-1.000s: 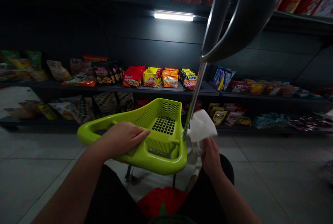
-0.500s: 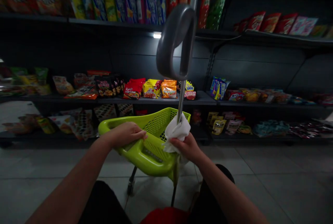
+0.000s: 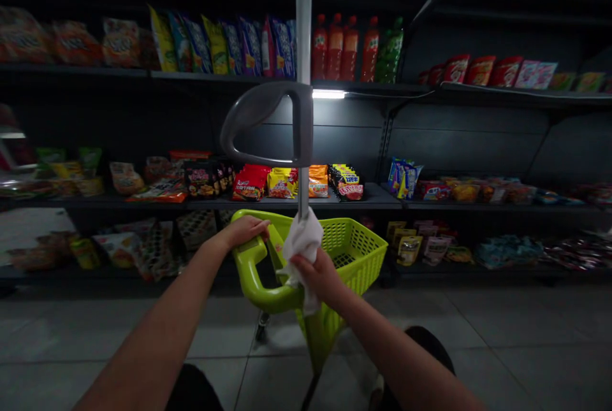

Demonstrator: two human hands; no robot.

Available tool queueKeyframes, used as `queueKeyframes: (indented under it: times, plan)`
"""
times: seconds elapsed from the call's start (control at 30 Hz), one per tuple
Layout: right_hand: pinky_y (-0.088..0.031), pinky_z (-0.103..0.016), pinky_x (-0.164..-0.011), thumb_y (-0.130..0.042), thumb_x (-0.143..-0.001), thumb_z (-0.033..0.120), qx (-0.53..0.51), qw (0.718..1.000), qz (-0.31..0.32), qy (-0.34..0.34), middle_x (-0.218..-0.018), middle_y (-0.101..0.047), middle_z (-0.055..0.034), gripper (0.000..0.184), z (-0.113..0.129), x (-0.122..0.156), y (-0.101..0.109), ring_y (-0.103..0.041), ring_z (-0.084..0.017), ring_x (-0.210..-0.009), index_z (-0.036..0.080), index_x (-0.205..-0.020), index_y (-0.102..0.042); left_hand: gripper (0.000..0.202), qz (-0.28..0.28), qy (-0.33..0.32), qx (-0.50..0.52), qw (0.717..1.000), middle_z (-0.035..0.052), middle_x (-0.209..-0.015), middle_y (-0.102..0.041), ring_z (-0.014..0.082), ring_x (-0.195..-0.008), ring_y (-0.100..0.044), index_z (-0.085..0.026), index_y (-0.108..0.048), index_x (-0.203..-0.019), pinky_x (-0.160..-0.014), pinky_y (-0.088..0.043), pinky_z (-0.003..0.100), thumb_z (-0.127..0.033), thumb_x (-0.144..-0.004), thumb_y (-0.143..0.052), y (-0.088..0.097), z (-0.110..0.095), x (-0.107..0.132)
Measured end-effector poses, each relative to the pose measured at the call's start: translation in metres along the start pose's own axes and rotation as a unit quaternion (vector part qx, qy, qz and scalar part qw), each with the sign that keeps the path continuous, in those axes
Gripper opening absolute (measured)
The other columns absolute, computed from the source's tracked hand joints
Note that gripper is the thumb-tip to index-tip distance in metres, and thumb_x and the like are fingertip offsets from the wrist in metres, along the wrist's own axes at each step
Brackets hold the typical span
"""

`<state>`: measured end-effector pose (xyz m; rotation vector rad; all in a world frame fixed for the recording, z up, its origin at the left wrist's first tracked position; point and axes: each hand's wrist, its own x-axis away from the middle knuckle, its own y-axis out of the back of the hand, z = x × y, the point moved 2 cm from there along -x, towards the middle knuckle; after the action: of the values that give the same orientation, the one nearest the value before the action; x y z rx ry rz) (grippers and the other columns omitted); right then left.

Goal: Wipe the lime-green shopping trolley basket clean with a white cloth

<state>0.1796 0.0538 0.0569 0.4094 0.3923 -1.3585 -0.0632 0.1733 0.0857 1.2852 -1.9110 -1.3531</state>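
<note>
A green wheeled shopping basket with lattice sides stands in front of me, turned at an angle. From its near side rises a metal pole bearing a grey loop handle, which points left. My left hand is closed over the moulded green rim at the left. My right hand presses a crumpled white cloth around the lower pole, just above the green frame. Some of the right fingers are hidden behind the cloth. A caster shows under the basket.
Dark shelves run across the front, holding snack packets and, higher up, red drink bottles. Pouches lie on the lowest shelf. My knees flank the basket on the tiled floor.
The basket has turned, its grey handle swinging round to the left and its body now reaching right. Both hands moved with it, still on rim and cloth. My view has shifted slightly upward.
</note>
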Motion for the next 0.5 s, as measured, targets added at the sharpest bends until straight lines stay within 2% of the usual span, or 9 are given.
queueKeyframes:
  times: [0.07, 0.13, 0.2, 0.27, 0.33, 0.4, 0.5]
  plan:
    - [-0.046, -0.026, -0.065, -0.071, -0.078, 0.043, 0.009, 0.998, 0.055, -0.034, -0.074, -0.063, -0.0004, 0.026, -0.017, 0.011, 0.0, -0.052, -0.014, -0.069, 0.017, -0.082, -0.064, 0.067, -0.001, 0.001, 0.023, 1.0, 0.0053, -0.083, -0.08, 0.0202, -0.078, -0.071, -0.02, -0.079, -0.081, -0.081, -0.051, 0.027, -0.065, -0.093, -0.031, -0.003, 0.007, -0.012]
    - [-0.046, -0.025, -0.065, -0.071, -0.079, 0.043, -0.024, 0.996, 0.076, -0.043, -0.077, -0.064, -0.0005, 0.028, -0.004, 0.001, -0.001, -0.053, -0.014, -0.069, 0.017, -0.087, -0.066, 0.066, -0.005, 0.001, 0.043, 0.999, 0.0051, -0.079, -0.08, 0.0202, -0.076, -0.071, -0.019, -0.078, -0.077, -0.078, -0.051, 0.027, -0.067, -0.091, -0.034, -0.006, 0.012, -0.023]
    - [-0.046, -0.024, -0.065, -0.069, -0.081, 0.046, -0.076, 0.997, 0.033, -0.012, -0.081, -0.065, -0.0005, 0.034, 0.031, -0.028, -0.002, -0.054, -0.013, -0.069, 0.017, -0.098, -0.066, 0.065, -0.01, 0.001, 0.057, 0.998, 0.0043, -0.075, -0.079, 0.0202, -0.073, -0.071, -0.019, -0.076, -0.073, -0.076, -0.052, 0.028, -0.068, -0.089, -0.037, -0.008, 0.014, -0.031]
    - [-0.046, -0.023, -0.066, -0.066, -0.085, 0.049, -0.111, 0.991, -0.051, 0.058, -0.086, -0.065, -0.0007, 0.039, 0.071, -0.063, -0.005, -0.055, -0.013, -0.072, 0.018, -0.108, -0.063, 0.063, -0.01, 0.002, 0.068, 0.998, 0.004, -0.072, -0.078, 0.0202, -0.071, -0.071, -0.02, -0.076, -0.071, -0.074, -0.053, 0.028, -0.068, -0.088, -0.038, -0.009, 0.014, -0.036]
    - [-0.047, -0.024, -0.069, -0.064, -0.087, 0.049, -0.114, 0.981, -0.099, 0.117, -0.091, -0.065, -0.0015, 0.039, 0.096, -0.088, -0.009, -0.056, -0.013, -0.077, 0.019, -0.111, -0.062, 0.063, -0.01, 0.004, 0.075, 0.997, 0.0046, -0.07, -0.077, 0.0203, -0.069, -0.071, -0.02, -0.076, -0.071, -0.072, -0.053, 0.028, -0.067, -0.088, -0.037, -0.008, 0.015, -0.038]
    - [-0.048, -0.025, -0.072, -0.064, -0.087, 0.048, -0.096, 0.982, -0.095, 0.132, -0.094, -0.066, -0.0026, 0.038, 0.094, -0.095, -0.013, -0.058, -0.014, -0.081, 0.019, -0.111, -0.062, 0.064, -0.013, 0.007, 0.075, 0.997, 0.0057, -0.07, -0.077, 0.021, -0.068, -0.07, -0.019, -0.075, -0.071, -0.072, -0.054, 0.029, -0.067, -0.088, -0.037, -0.006, 0.017, -0.038]
    - [-0.05, -0.027, -0.074, -0.065, -0.086, 0.045, -0.034, 0.995, -0.044, 0.084, -0.094, -0.068, -0.0039, 0.036, 0.046, -0.067, -0.017, -0.061, -0.017, -0.084, 0.017, -0.109, -0.064, 0.065, -0.021, 0.015, 0.068, 0.997, 0.0065, -0.072, -0.077, 0.022, -0.07, -0.071, -0.017, -0.075, -0.073, -0.074, -0.054, 0.031, -0.067, -0.088, -0.036, -0.003, 0.022, -0.036]
